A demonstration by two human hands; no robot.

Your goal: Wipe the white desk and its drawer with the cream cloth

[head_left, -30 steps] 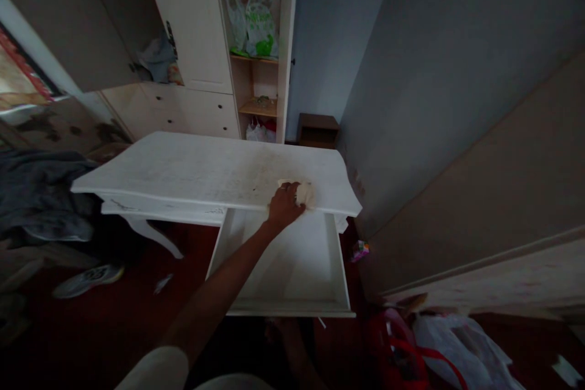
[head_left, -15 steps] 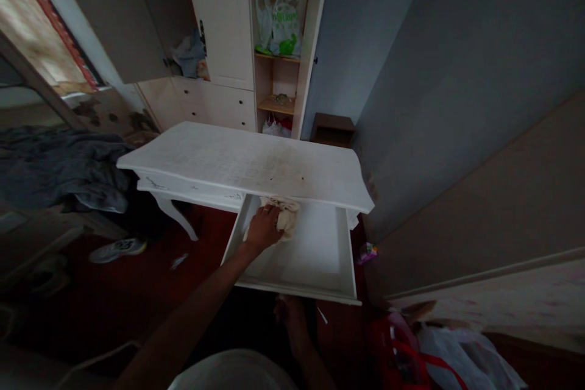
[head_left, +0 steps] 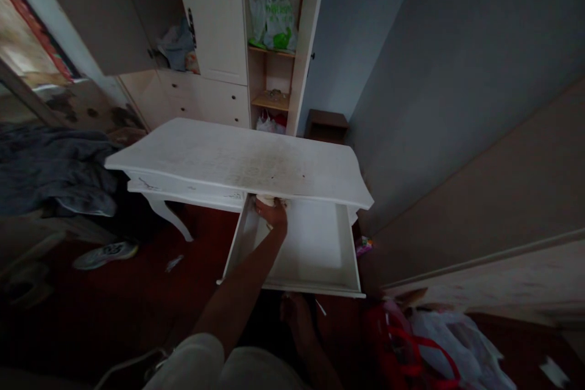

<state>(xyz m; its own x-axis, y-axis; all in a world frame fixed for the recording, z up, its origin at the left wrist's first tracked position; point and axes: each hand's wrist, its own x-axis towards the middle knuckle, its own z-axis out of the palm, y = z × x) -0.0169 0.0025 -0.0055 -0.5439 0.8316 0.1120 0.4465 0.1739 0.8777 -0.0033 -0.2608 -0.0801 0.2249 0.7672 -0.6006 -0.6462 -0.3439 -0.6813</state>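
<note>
Cream cloth [head_left: 267,200] sits bunched in the left hand's [head_left: 273,215] closed fingers, pressed into the open drawer's [head_left: 315,250] back corner under the counter [head_left: 228,158]. Wiping seems underway; next comes sweeping forward. Right hand [head_left: 295,311] hangs below, grip unclear.

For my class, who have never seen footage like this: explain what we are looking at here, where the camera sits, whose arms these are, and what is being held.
No machine here: a person wears a camera on the head, looking forward and down, so the arms rising from the bottom edge are their own. The left hand reaches into the back of an open drawer of a white desk and grips a pale cloth, mostly hidden under the desktop edge. The right hand is low, in shadow beneath the drawer front; its grip cannot be made out. The desktop looks bare but smudged. Behind stands a wardrobe with plastic bags on a shelf; a shoe lies on the floor.
</note>
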